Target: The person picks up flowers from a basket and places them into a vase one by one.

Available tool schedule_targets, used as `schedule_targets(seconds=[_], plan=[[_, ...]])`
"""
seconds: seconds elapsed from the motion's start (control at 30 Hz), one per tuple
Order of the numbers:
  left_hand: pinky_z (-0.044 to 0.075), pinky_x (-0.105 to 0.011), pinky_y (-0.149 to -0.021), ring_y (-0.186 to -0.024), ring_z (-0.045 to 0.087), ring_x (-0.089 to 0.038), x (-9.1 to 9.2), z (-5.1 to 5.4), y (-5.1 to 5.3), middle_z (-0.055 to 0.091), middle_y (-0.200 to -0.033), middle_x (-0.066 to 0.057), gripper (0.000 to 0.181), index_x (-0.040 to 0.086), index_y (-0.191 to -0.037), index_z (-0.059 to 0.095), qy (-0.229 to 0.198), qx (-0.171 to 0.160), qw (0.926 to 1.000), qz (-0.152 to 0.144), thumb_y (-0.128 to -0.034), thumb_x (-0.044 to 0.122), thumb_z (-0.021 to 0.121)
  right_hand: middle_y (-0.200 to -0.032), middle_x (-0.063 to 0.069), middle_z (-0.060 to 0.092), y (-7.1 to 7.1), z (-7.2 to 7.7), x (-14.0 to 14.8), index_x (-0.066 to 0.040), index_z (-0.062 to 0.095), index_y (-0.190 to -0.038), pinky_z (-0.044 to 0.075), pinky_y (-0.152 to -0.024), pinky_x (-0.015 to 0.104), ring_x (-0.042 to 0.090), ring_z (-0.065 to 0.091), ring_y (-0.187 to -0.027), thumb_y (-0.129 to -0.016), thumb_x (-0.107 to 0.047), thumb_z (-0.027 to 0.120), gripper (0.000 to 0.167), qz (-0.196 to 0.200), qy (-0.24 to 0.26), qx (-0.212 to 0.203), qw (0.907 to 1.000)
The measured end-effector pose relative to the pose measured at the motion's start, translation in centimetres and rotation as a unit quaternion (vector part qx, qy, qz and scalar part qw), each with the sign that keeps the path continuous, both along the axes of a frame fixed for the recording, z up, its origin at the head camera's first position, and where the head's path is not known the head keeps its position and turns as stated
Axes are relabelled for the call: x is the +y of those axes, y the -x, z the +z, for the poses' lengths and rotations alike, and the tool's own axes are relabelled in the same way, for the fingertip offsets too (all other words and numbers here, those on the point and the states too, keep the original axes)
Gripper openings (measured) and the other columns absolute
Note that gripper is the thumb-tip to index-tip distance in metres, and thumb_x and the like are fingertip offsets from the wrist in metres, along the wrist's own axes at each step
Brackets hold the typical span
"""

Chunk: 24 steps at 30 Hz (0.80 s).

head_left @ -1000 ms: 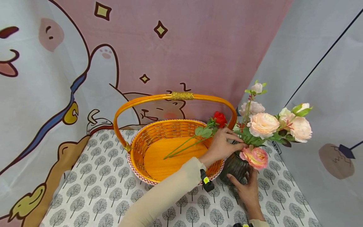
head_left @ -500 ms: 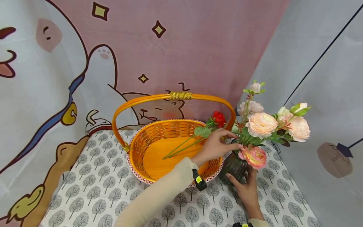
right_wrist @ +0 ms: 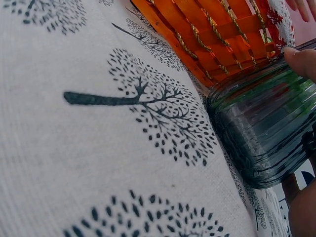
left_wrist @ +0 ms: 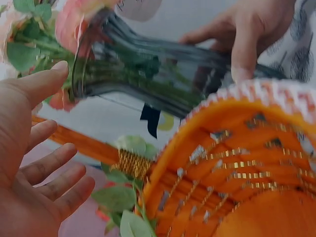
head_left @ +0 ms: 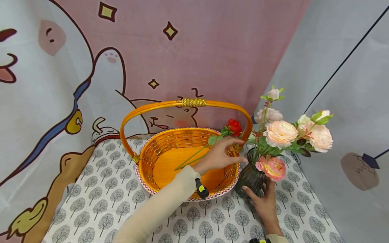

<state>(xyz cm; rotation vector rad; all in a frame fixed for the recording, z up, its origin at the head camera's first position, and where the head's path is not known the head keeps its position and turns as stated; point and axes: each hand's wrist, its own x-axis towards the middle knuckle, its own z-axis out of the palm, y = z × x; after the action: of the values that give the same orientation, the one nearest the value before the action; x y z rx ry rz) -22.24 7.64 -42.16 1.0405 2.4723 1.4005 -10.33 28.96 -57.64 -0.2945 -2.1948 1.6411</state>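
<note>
My left hand (head_left: 217,156) hovers over the right side of the orange woven basket (head_left: 173,135), fingers spread and holding nothing. In the left wrist view its fingers (left_wrist: 59,163) point toward the vase mouth, apart from it. The right hand (head_left: 265,206) grips the lower part of a dark ribbed glass vase (head_left: 251,179), thumb on the near side. The vase holds artificial flowers: a large peach bloom (head_left: 281,134), a pink one (head_left: 271,167) and several paler ones. A red rose (head_left: 234,127) lies across the basket's back right rim, its green stems reaching inside, partly hidden by my left hand.
The basket's tall arched handle (head_left: 152,107) stands above it, with gold wrapping (head_left: 193,102) at the top. A tree-print cloth (head_left: 106,202) covers the table. Printed curtains (head_left: 218,50) hang close behind and at the right.
My left hand has drawn back leftward from the flowers at the vase mouth, its fingers spreading. The right hand stays on the vase, and the flowers have barely moved.
</note>
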Motion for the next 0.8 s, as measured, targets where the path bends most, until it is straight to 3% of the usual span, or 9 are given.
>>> schedule_targets(seconds=[0.27, 0.53, 0.8], plan=[[0.047, -0.050, -0.111, -0.140, 0.051, -0.027, -1.9, -1.4, 1.8, 0.055, -0.150, 0.004, 0.069, 0.024, -0.147, 0.056, 0.011, -0.028, 0.9994, 0.017, -0.0875, 0.050, 0.079, -0.169, 0.008, 0.024, 0.0, 0.0, -0.2, -0.043, 0.016, -0.162, 0.021, -0.119, 0.072, 0.040, 0.023, -0.156, -0.078, -0.001, 0.088, 0.118, -0.001, -0.002, 0.009, 1.0000], [0.042, -0.054, -0.115, -0.145, 0.046, -0.028, -3.6, -2.9, 3.5, 0.047, -0.158, 0.002, 0.072, 0.029, -0.150, 0.053, 0.031, -0.077, 0.9947, 0.062, -0.0870, 0.052, 0.079, -0.169, 0.012, 0.023, 0.0, 0.1, -0.1, -0.043, 0.017, -0.162, 0.019, -0.119, 0.073, 0.042, 0.021, -0.156, -0.080, -0.005, 0.087, 0.114, -0.009, -0.003, -0.003, 1.0000], [0.042, -0.056, -0.115, -0.148, 0.042, -0.031, -5.4, -4.8, 5.1, 0.045, -0.159, 0.002, 0.071, 0.033, -0.149, 0.053, -0.009, -0.131, 0.9874, 0.088, -0.0857, 0.047, 0.082, -0.169, 0.015, 0.023, 0.1, -0.2, -0.1, -0.041, 0.018, -0.162, 0.019, -0.118, 0.074, 0.044, 0.021, -0.155, -0.079, -0.003, 0.087, 0.115, -0.010, -0.009, 0.006, 0.9999]])
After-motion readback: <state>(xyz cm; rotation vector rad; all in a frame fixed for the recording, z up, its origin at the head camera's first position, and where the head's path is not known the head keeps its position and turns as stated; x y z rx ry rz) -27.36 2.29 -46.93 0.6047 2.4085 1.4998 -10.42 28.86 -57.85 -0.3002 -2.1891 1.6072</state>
